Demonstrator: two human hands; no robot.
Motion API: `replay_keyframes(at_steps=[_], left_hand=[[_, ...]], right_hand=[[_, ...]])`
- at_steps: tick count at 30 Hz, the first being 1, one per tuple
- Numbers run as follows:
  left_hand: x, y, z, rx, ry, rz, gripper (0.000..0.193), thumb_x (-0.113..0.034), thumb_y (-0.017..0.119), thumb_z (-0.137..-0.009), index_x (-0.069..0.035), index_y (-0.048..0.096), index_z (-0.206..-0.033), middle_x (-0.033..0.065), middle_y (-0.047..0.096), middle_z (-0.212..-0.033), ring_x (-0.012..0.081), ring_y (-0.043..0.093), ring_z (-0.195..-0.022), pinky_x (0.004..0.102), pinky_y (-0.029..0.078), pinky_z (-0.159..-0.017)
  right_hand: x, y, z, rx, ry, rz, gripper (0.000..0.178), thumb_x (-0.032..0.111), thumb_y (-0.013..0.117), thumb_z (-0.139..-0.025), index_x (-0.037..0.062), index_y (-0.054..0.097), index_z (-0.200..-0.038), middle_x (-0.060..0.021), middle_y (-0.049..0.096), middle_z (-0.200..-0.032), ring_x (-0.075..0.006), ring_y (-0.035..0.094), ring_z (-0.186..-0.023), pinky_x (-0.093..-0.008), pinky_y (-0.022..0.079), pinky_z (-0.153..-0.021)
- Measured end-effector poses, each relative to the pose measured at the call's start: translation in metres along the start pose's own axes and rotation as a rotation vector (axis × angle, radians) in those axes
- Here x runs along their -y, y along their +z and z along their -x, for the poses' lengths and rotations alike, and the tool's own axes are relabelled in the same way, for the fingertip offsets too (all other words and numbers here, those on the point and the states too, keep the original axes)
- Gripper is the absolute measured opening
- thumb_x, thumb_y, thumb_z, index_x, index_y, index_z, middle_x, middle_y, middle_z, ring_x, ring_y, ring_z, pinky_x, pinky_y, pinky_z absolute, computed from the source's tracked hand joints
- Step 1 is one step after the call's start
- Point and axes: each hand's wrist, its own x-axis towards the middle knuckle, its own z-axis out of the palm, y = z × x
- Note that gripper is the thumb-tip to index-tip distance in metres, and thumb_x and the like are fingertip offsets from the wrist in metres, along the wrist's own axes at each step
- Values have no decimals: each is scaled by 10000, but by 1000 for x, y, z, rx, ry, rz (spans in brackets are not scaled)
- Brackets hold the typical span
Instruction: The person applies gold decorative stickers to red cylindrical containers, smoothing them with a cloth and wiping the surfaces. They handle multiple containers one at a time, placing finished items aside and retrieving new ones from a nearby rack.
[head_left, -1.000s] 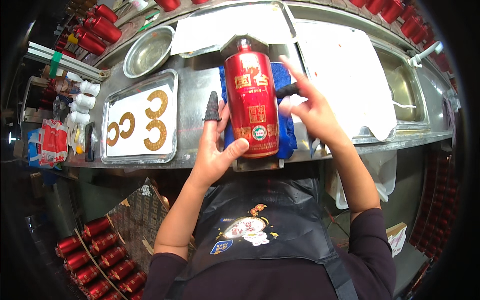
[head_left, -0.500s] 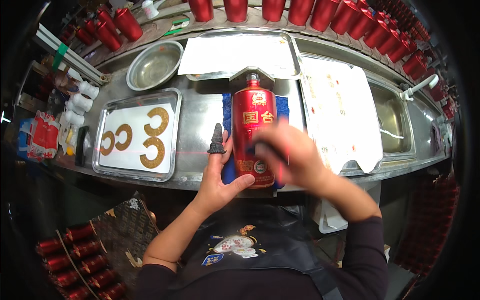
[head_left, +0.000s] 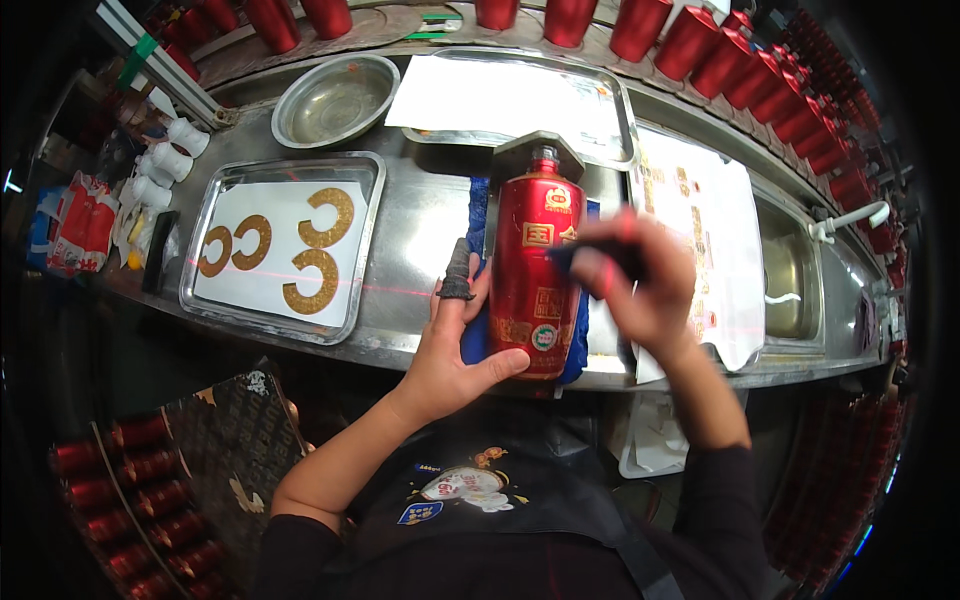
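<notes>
A red bottle (head_left: 510, 265) with gold lettering and emblems lies face up on a blue cloth (head_left: 479, 210), its neck in a dark angular rest (head_left: 512, 156). My left hand (head_left: 438, 360) steadies the bottle's lower left side, thumb on the front near the base, fingers along the flank. One of its fingers wears a black ribbed cover (head_left: 457, 277). Over the right side of the bottle is my right hand (head_left: 655, 285), smeared by motion, fingers closed round something dark with a bluish tip. What that is cannot be made out.
To the left, a metal tray (head_left: 372, 200) carries white paper and several gold C-shaped pieces (head_left: 327, 216). Behind it stands a metal bowl (head_left: 290, 105). A paper-covered tray (head_left: 622, 110) lies at the back; a label sheet (head_left: 735, 270) and sink (head_left: 790, 255) are right. Red bottles line the far conveyor.
My right hand has moved up and right along the bottle, while my left hand keeps its hold. The whole view has shifted and tilted slightly. Bottles on the far conveyor stand at different places.
</notes>
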Motion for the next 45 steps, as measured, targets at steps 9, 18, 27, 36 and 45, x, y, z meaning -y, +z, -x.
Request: replay_keyframes(at_steps=[9,18,27,36,45], left_hand=[[-13,2,-2,0,11,122,1121,-318,812,-867,77,39,-1576,306,237,-1619,324,269,-1520,421,211,-1223],[-6,0,-5,18,-56,182,1098,-286,823,-858,90,75,-1569,253,298,-1607,290,323,-1489,397,254,-1209],[-6,-2,7,-88,29,407,854,-181,547,-904,58,88,-1584,236,230,-1653,309,166,-1556,441,118,-1253],[-10,-21,23,38,118,140,1009,-16,475,-675,18,77,-1603,211,139,-1688,309,48,-1579,419,52,-1263],[-26,15,2,26,352,-791,1209,-143,853,-724,9,38,-1605,262,187,-1628,357,227,-1507,464,158,-1230]], right_hand=[[-44,4,49,-228,42,96,219,24,725,-878,11,676,-1091,-125,719,-971,-209,716,-881,-296,568,-764],[-61,-13,15,-180,-141,556,242,33,743,-860,52,693,-1096,-124,723,-976,-288,721,-898,-338,578,-776],[18,28,85,28,-553,193,241,109,754,-683,115,730,-923,-6,545,-772,-209,611,-774,-343,535,-672],[20,45,98,148,-478,389,315,114,798,-645,130,770,-958,11,475,-731,-209,587,-750,-317,509,-634],[-23,21,26,-349,195,100,149,51,727,-817,15,674,-951,-145,670,-860,-320,659,-771,-366,530,-685]])
